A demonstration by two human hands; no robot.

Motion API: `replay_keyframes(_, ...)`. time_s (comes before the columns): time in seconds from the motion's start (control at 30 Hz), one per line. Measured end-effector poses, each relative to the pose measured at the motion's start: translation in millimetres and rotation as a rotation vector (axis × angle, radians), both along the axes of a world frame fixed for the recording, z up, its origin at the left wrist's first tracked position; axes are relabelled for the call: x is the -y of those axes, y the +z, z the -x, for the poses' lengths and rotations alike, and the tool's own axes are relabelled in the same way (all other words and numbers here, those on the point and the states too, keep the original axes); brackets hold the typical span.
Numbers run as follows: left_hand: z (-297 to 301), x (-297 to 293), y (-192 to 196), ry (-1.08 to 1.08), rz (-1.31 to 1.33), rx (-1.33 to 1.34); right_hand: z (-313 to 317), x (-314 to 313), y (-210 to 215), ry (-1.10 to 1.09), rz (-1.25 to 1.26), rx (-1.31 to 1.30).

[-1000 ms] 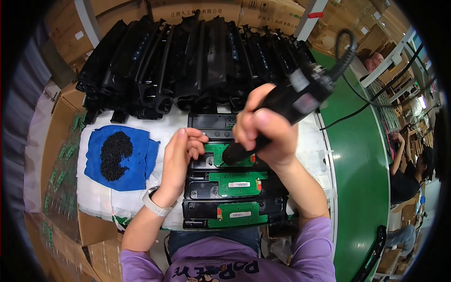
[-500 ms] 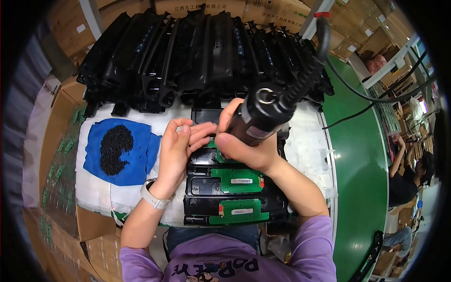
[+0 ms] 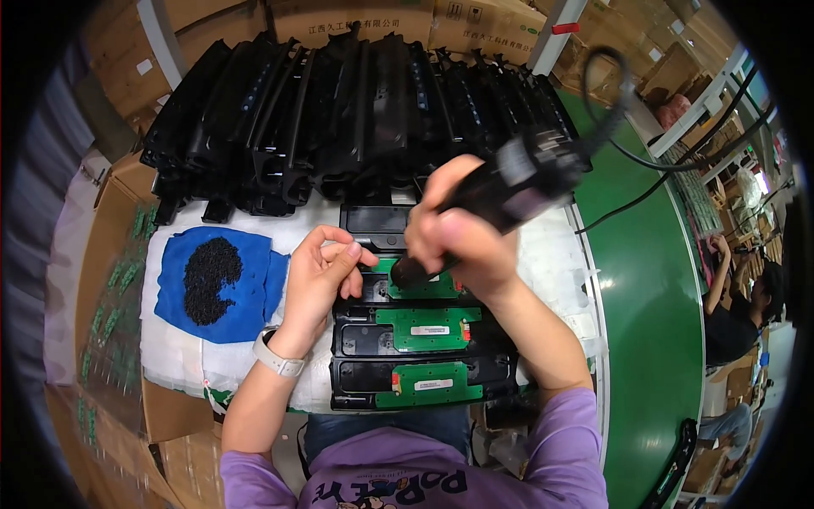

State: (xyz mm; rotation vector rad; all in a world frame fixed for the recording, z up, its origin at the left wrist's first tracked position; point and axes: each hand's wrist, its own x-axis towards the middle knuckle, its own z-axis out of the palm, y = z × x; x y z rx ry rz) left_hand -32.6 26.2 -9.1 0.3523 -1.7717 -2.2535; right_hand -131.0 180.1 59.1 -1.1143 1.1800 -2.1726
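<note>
My right hand [image 3: 475,242] is wrapped round a black electric screwdriver [image 3: 521,182], which leans to the upper right with its nose low over a green circuit board [image 3: 398,290]. That board lies in a black plastic housing, partly covered by the hand. Beside its left end is my left hand [image 3: 318,276], thumb and forefinger drawn together; anything between them is too small to make out. Nearer me, two more housings hold a circuit board [image 3: 407,341] and another circuit board [image 3: 432,394]. A housing [image 3: 373,219] without a visible board lies beyond.
Small black screws [image 3: 208,284] are heaped on a blue cloth [image 3: 174,318] at the left. Black housings [image 3: 339,110] stand piled along the far side. The screwdriver's cable [image 3: 615,110] loops at the right. Another person [image 3: 742,310] sits across the green floor [image 3: 644,339].
The screwdriver has tilted over to the right, its nose now showing over the board. My left hand's fingers, spread before, have curled in toward the thumb.
</note>
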Motion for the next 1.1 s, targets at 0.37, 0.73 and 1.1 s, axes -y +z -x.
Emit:
replay_keyframes(0.37, -5.8, -4.7, 2.3, -0.179, -0.061, 0.008, 15.3, -9.1, 13.1, -0.070, 0.430, 0.075)
replay_keyframes(0.73, -6.3, 3.4, 3.4, -0.263, -0.030, 0.037, 13.3, -7.7, 8.2, 0.007, 0.408, 0.103)
replay_keyframes(1.1, -8.6, -13.9, -3.2, -0.247, -0.196, 0.019, 13.8, -12.9, 8.3, -0.065, 0.347, 0.175)
